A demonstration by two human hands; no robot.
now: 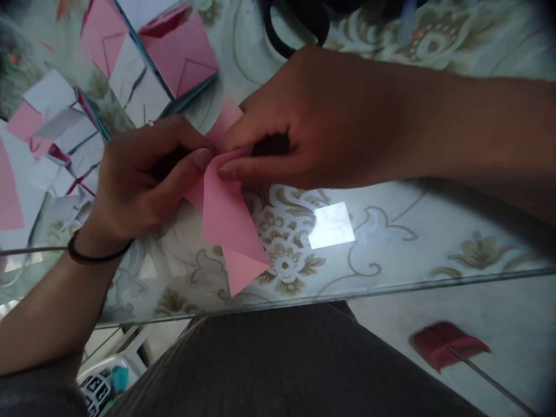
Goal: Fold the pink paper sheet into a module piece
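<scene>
A folded piece of pink paper (pixel 228 211) hangs between my two hands above the table, its pointed end directed toward the front edge. My left hand (pixel 147 174) pinches its left side between thumb and fingers; a dark band circles that wrist. From the right, my right hand (pixel 286 133) grips the paper's upper middle, thumb below and fingers curled behind. Part of the paper is hidden behind the fingers. Nearest to the hands at the back left stands a folded-paper box shape (pixel 186 58) in pink and white with a teal edge.
The glass-topped table (pixel 391 231) has a floral pattern. More folded pink and white paper (pixel 73 133) lies at the left. Black scissor-like handles (pixel 321 26) sit at the back. Below on the floor is a red dustpan-like object (pixel 445 344) with a thin handle.
</scene>
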